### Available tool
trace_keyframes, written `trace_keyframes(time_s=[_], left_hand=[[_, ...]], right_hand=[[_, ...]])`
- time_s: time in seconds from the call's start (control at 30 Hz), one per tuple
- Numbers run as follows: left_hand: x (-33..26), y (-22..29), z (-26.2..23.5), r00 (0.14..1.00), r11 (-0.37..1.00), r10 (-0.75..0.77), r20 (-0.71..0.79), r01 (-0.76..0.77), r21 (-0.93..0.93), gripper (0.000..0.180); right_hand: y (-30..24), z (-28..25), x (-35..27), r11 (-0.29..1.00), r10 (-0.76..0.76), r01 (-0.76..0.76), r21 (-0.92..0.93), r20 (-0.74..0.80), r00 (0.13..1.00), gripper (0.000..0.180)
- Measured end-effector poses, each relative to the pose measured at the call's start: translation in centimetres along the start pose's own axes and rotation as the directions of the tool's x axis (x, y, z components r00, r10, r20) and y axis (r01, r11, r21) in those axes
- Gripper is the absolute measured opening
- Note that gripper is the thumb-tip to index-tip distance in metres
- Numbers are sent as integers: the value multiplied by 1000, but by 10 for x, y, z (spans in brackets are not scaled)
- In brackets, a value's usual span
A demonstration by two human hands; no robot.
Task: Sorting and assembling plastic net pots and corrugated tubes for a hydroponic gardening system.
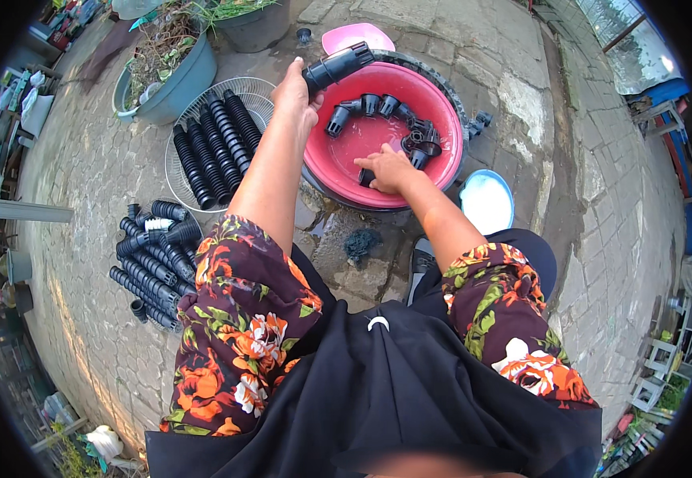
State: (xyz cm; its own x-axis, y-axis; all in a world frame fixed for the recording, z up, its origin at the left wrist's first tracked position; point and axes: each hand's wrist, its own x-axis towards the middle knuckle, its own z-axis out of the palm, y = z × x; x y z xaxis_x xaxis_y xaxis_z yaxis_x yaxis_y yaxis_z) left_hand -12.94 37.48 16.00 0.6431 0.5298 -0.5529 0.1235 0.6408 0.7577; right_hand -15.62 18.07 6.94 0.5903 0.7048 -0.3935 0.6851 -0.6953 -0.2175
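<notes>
My left hand point(292, 95) is closed around the near end of a short stack of black net pots point(338, 67), raised over the left rim of a red basin point(314, 147). Inside the basin, several loose black net pots point(370, 104) lie in a curve in shallow water. Low in the basin, my right hand point(390, 169) has its fingers on a single black net pot point(367, 177), which it partly hides. More net pots point(419, 139) cluster just beyond that hand, by the basin's right wall.
Left of the basin, a wire basket point(172, 171) holds long stacks of black pots point(217, 143). A heap of stacked pots point(155, 259) lies nearer me on the paving. A bowl of whitish liquid point(487, 201), a dark scrubbing mesh point(362, 245), a pink basin point(356, 37) and planters point(167, 84) surround the work.
</notes>
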Motion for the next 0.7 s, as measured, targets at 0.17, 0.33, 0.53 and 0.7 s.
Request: trace_keyframes(time_s=[0.17,0.33,0.53,0.7], left_hand=[[0,2,-11,999,999,14,-41,-13,34,35],[-13,8,-12,981,953,186,-60,-165,253,38],[-14,-10,0,961,880,278,-4,-253,403,36],[-29,-7,7,857,769,515,-27,-448,455,38]], right_hand=[[-3,4,3,942,152,-79,326,-205,967,71],[30,-65,13,813,280,101,574,-537,796,81],[23,-102,4,924,76,226,309,-727,682,70],[18,-124,-12,943,123,152,298,-730,672,65]])
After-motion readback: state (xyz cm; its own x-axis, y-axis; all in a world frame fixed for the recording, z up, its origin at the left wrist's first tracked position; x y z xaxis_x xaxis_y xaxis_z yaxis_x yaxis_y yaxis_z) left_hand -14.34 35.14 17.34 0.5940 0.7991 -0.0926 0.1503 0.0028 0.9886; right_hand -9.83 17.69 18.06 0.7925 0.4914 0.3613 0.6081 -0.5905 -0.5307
